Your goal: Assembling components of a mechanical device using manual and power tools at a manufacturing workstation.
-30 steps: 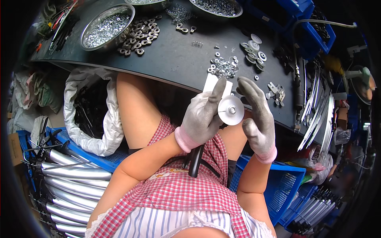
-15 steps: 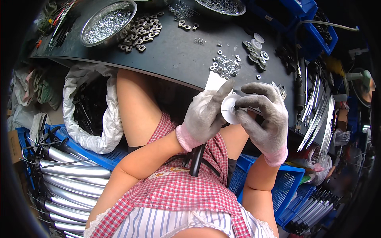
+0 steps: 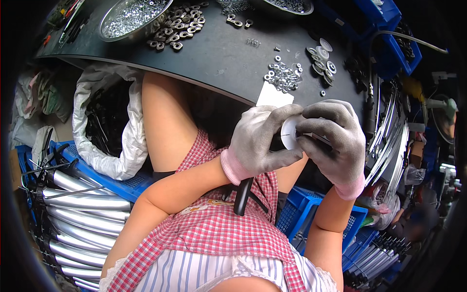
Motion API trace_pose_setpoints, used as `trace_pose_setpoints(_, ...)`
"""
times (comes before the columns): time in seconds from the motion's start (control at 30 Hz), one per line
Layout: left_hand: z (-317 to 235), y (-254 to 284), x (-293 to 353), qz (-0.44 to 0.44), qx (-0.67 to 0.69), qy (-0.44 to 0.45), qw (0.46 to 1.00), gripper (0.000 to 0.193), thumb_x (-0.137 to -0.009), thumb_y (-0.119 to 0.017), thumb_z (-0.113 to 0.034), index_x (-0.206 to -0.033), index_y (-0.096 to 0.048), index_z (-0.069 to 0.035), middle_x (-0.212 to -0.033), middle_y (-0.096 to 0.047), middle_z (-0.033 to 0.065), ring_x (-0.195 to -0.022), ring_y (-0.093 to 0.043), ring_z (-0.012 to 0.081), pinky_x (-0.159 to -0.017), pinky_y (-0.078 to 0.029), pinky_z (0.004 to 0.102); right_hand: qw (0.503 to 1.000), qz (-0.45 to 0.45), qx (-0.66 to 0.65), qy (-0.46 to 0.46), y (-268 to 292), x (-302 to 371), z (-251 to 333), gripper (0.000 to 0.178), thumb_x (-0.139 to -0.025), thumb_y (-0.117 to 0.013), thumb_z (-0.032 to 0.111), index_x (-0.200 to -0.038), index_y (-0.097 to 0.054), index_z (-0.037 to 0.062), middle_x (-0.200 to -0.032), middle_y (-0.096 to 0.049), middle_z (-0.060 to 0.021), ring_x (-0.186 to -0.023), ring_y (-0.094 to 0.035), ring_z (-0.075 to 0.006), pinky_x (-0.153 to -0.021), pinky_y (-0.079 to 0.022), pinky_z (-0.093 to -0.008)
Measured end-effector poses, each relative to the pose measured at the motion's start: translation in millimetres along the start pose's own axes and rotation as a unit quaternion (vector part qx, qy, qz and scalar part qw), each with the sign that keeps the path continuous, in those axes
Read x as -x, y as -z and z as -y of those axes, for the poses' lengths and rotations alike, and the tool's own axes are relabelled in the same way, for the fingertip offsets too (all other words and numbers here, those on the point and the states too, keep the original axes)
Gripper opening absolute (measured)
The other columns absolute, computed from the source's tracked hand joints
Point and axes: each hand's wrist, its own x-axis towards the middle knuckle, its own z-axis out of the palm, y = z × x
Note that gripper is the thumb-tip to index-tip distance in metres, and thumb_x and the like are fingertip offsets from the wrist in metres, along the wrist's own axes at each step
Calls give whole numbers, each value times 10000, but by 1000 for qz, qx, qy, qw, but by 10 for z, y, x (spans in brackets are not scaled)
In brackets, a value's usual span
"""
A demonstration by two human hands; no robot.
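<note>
Both gloved hands meet just below the near edge of the dark worktop (image 3: 209, 53), over the person's lap. The left hand (image 3: 258, 141) is clenched around a white round disc (image 3: 290, 132), thumb and fingers pinching its left rim, and the right hand (image 3: 333, 138) closes on the same disc from the other side, its fingertips curled over the disc's face. A white card (image 3: 274, 97) stands just above the left hand, touching the worktop's edge. Below the left hand a black handle (image 3: 242, 197) hangs down across the red checked apron (image 3: 219, 228). On the worktop, just beyond the card, lies a small heap of silver nuts (image 3: 282, 77); further right of that heap sit several round washers (image 3: 322, 56). At the worktop's far left stands a metal bowl (image 3: 127, 18) of small parts, with a scatter of larger nuts (image 3: 177, 24) beside it.
</note>
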Motion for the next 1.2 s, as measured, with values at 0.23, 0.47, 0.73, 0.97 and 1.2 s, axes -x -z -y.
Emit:
trace_pose_setpoints(0.23,52,38,34,23,14,9,1000,714,-748,-793,-335,-1302,-501,9,-930,-704,121,-847,-687,319,-780,-515,410,997,-7,-59,-50,-24,-29,10,256,-756,-746,183,-989,-728,80,-1051,-664,-101,-974,-626,-299,-854,-496,-411)
trace_pose_setpoints(0.47,143,-25,158,13,19,10,1000,708,-749,-759,-77,-1370,-434,18,-898,-689,118,-821,-665,343,-753,-510,423,948,-147,-183,-214,-75,305,-176,819,-937,-367,720,-810,-636,-42,-885,-686,-165,-711,-611,-183,-681,-457,-295)
trace_pose_setpoints(0.73,75,-3,99,5,-24,-21,999,668,-752,-731,-28,-1355,-448,23,-925,-678,143,-842,-662,355,-759,-515,430,914,-228,-280,-182,-111,615,-182,671,-1021,-371,542,-878,-668,-42,-852,-667,-184,-740,-603,-244,-734,-468,-327)
trace_pose_setpoints(0.97,85,-39,93,-14,-81,-43,996,666,-746,-702,-12,-1362,-454,25,-864,-671,117,-794,-652,341,-745,-510,431,641,-8,-634,-432,-1360,1094,350,686,-858,-681,88,-1455,-353,3,-1329,-511,-135,-1209,-523,-194,-1005,-430,-321)
trace_pose_setpoints(1.2,-614,-70,153,11,1,-197,980,616,-781,-744,-180,-1316,-479,-30,-1129,-656,121,-1044,-624,330,-885,-514,468,134,-18,-910,-391,-836,2226,19,642,-930,-645,217,-1441,-326,-4,-1365,-451,-204,-1217,-514,-356,-1015,-481,-462)
